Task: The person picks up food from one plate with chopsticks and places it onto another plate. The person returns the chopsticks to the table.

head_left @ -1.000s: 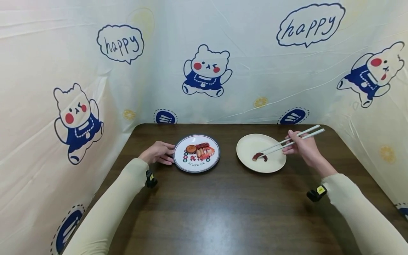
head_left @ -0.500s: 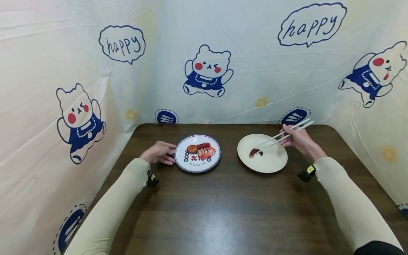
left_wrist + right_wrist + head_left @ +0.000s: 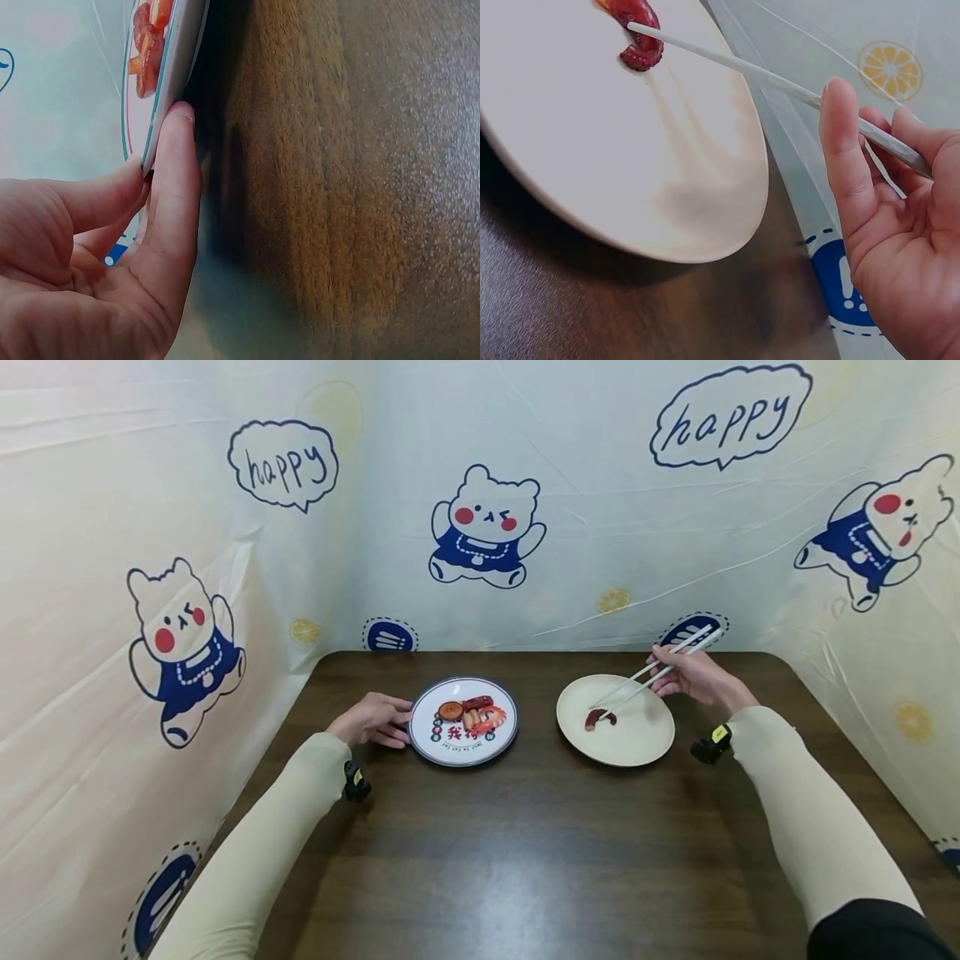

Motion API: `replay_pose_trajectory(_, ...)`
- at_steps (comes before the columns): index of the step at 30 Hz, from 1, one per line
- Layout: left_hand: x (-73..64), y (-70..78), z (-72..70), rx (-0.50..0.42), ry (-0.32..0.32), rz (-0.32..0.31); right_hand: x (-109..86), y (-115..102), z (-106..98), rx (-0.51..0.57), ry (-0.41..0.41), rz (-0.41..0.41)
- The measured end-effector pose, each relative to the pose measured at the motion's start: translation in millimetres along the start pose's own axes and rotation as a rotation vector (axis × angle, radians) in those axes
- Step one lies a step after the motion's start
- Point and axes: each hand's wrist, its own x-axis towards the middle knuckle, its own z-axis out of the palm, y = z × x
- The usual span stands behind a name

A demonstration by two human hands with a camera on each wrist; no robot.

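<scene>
My left hand [image 3: 373, 720] pinches the edge of a white plate with a blue rim [image 3: 426, 714], thumb on top and fingers beneath. On that plate lie a shrimp [image 3: 492, 718], a round brown slice [image 3: 450, 711], a reddish strip [image 3: 477, 702] and a small pale piece. My right hand [image 3: 696, 677] grips a pair of pale chopsticks [image 3: 735, 62] over the cream plate [image 3: 647, 737]. A dark red, curled piece of food with suckers, like an octopus tentacle [image 3: 643, 19], lies on this plate. In the right wrist view, one chopstick tip overlaps the tentacle.
Both plates stand near the far edge of a brown wooden table [image 3: 480, 852], with a gap between them. A pale curtain [image 3: 585, 527] printed with bears hangs behind and at both sides. Each wrist wears a small black camera.
My right hand has moved left and toward the far edge with the chopsticks. The tentacle has shifted slightly left on the cream plate. My left hand keeps its hold on the white plate.
</scene>
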Motion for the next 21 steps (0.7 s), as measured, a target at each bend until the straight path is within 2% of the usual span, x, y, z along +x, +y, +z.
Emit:
replay_pose_trajectory(13,0.9,0.1,-0.5,0.009,-0.007,0.002,9.8,-4,11,-0.143,0.086,-0.001)
replay_pose_trajectory(21,0.5,-0.4,1.1,0.008,0.003,0.005,14.6,4,10,-0.089,0.101,-0.053)
